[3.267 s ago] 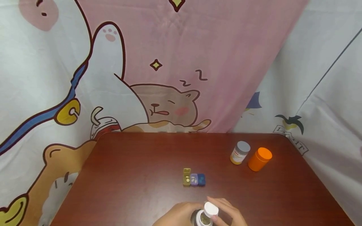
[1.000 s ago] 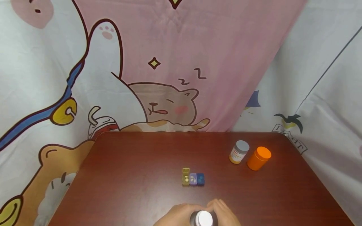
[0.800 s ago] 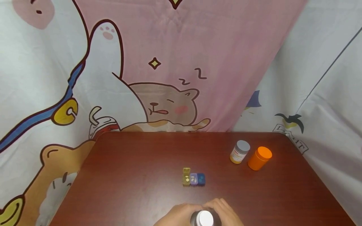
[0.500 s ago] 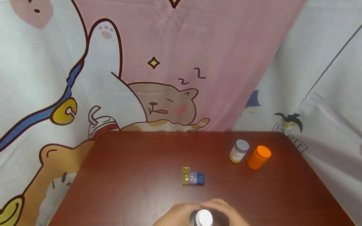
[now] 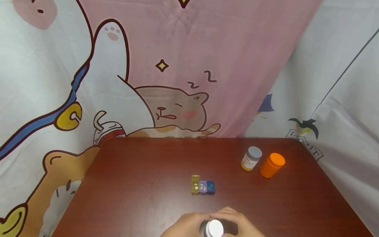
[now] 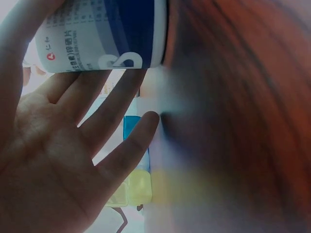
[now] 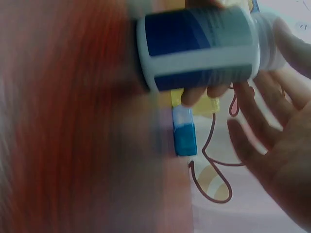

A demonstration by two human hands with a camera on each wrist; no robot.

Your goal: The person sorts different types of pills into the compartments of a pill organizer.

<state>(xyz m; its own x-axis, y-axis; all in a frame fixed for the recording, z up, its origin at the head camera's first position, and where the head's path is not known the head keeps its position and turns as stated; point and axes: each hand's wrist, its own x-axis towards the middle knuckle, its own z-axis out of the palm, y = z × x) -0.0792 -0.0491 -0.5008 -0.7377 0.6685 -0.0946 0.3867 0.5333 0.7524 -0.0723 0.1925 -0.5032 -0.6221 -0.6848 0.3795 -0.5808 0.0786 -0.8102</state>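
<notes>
A white and blue pill bottle [image 7: 199,48] stands at the near edge of the head view, its white cap [image 5: 215,228] on the mouth. My left hand [image 5: 185,225] grips the bottle's body, thumb and fingers on opposite sides. From the right, my right hand [image 5: 244,224] curls round the top, with its thumb against the cap in the right wrist view. Beyond both hands is a small pill organizer [image 5: 203,187] with yellow, purple and blue compartments. Its yellow lid is raised, and pale pills show in the yellow and purple compartments.
Toward the table's back right stand a grey-capped bottle [image 5: 251,158] with a white label and, beside it, an orange bottle [image 5: 272,165]. The reddish-brown table [image 5: 142,171] meets a printed cloth [image 5: 234,65] hanging along its far and side edges.
The white cap, tilted off the open bottle mouth about three seconds ago, now sits flat on it. My right hand has shifted round the cap; my left hand keeps its grip.
</notes>
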